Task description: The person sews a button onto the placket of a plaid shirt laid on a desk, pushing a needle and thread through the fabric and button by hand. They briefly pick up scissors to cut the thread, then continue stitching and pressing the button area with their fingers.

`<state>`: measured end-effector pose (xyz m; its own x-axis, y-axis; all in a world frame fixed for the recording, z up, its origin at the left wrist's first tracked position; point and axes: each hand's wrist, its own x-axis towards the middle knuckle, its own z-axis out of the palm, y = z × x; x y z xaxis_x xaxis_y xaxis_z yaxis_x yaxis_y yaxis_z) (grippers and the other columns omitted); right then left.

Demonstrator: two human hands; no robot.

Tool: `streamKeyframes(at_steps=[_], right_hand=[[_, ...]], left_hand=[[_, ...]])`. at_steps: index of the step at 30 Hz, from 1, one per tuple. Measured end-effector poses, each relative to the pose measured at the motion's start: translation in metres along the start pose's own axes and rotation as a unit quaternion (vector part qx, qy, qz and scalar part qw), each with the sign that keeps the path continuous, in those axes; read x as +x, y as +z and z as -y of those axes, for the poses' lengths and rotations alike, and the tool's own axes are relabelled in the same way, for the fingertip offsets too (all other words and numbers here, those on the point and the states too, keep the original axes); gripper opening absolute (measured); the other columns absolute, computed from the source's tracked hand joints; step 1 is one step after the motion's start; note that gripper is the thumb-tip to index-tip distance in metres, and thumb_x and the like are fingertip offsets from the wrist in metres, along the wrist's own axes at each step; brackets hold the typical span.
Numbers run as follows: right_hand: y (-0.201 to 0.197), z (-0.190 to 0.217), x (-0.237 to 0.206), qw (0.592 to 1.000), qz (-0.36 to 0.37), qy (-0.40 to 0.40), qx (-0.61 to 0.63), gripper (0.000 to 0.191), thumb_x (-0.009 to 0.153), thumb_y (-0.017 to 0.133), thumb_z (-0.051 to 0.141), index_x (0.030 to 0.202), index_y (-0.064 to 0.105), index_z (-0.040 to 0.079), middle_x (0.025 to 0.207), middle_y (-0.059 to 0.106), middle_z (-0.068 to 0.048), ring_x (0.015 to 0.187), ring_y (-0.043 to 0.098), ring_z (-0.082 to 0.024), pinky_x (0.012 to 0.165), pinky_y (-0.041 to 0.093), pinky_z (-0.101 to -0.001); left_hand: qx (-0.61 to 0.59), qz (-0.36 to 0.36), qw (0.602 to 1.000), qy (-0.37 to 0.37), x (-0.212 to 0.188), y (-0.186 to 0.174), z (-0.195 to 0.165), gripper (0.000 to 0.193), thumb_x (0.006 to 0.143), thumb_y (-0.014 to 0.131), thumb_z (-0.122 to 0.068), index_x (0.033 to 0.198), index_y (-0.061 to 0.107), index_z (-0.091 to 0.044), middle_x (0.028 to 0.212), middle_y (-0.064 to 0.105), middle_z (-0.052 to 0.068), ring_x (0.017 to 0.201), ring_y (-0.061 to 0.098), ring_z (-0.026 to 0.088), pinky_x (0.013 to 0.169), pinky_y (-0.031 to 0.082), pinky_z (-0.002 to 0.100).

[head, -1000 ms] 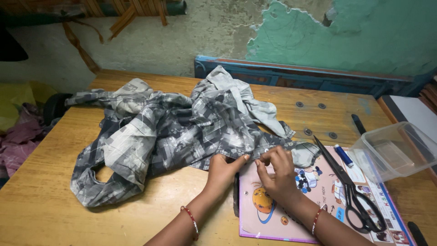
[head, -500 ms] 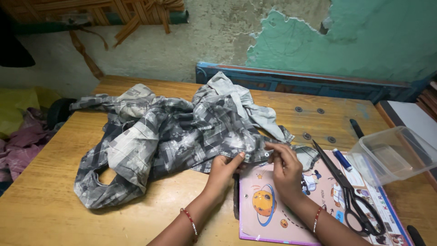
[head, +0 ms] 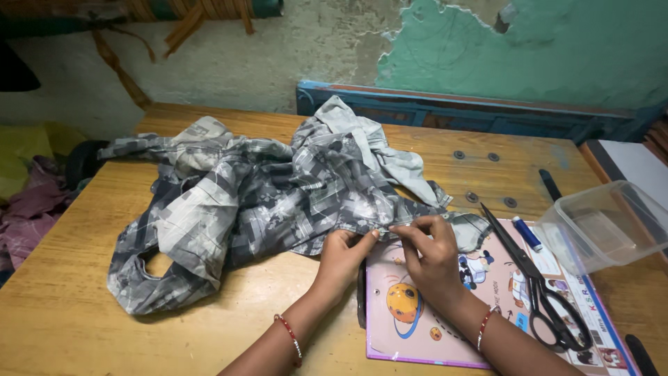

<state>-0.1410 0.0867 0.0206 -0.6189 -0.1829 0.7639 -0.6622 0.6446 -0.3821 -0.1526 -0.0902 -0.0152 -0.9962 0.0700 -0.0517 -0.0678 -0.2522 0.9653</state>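
A crumpled grey and white checked shirt (head: 257,202) lies spread over the wooden table (head: 90,327). My left hand (head: 344,254) pinches the shirt's near edge between thumb and fingers. My right hand (head: 431,254) pinches the same edge just to the right, fingertips almost meeting the left hand's. Both hands rest over the top left corner of a pink cartoon-printed board (head: 445,320). Each wrist wears a red bead bracelet.
Large black scissors (head: 539,289) lie on the board's right side. A blue-capped marker (head: 527,233) and a clear plastic box (head: 602,226) sit to the right. A blue wooden frame (head: 480,111) runs along the wall. Coloured cloth (head: 28,209) is piled left of the table.
Both hands have stayed on the shirt's near edge, with the fingers shifting slightly along it. The view has tilted a little; the shirt lies much as before.
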Motion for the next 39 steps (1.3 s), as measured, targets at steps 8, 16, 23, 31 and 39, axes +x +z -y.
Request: streamKeyframes(at_steps=[8,16,23,31,39], right_hand=[[-0.001,0.003,0.000,1.000,0.009,-0.015,-0.025,0.032,0.076,0.075,-0.004,0.102,0.076,0.014,0.093,0.055,-0.006,0.080,0.054,-0.024,0.072,0.046,-0.0371],[-0.002,0.007,0.002,0.998,0.019,-0.024,-0.053,0.029,0.076,0.075,-0.001,0.101,0.077,0.013,0.090,0.055,-0.005,0.079,0.052,-0.023,0.072,0.042,-0.0381],[-0.001,0.010,0.001,0.998,0.018,-0.037,-0.055,0.027,0.083,0.077,0.003,0.108,0.075,0.012,0.086,0.057,-0.003,0.080,0.055,-0.023,0.075,0.042,-0.0393],[0.001,0.008,-0.007,0.997,0.023,-0.071,-0.030,0.035,0.082,0.078,0.004,0.115,0.070,0.013,0.084,0.061,-0.003,0.081,0.056,-0.024,0.081,0.045,-0.0390],[0.001,0.005,-0.006,0.997,0.064,-0.031,0.018,0.035,0.082,0.079,0.006,0.115,0.069,0.012,0.082,0.069,-0.001,0.078,0.062,-0.020,0.082,0.045,-0.0377]], left_hand=[[0.003,-0.009,1.000,0.006,0.003,-0.003,0.009,0.024,0.096,0.071,-0.020,0.095,0.077,0.003,0.087,0.076,0.003,0.075,0.062,0.005,0.067,0.050,0.023],[0.024,-0.023,0.999,0.009,0.003,-0.002,0.009,0.026,0.095,0.071,-0.022,0.090,0.078,0.003,0.081,0.075,0.002,0.070,0.061,0.005,0.064,0.049,0.024],[0.269,-0.094,0.953,0.102,-0.011,0.003,-0.013,0.027,0.090,0.074,-0.022,0.088,0.077,0.005,0.065,0.073,0.014,0.055,0.061,0.010,0.053,0.049,0.032],[0.384,-0.111,0.901,0.169,-0.021,0.009,-0.024,0.021,0.090,0.074,-0.021,0.088,0.078,0.000,0.070,0.068,0.023,0.059,0.068,0.035,0.056,0.051,0.042],[0.368,-0.069,0.911,0.171,-0.021,0.006,-0.009,0.020,0.088,0.072,-0.019,0.088,0.077,0.001,0.073,0.069,0.023,0.062,0.071,0.034,0.059,0.052,0.041]])
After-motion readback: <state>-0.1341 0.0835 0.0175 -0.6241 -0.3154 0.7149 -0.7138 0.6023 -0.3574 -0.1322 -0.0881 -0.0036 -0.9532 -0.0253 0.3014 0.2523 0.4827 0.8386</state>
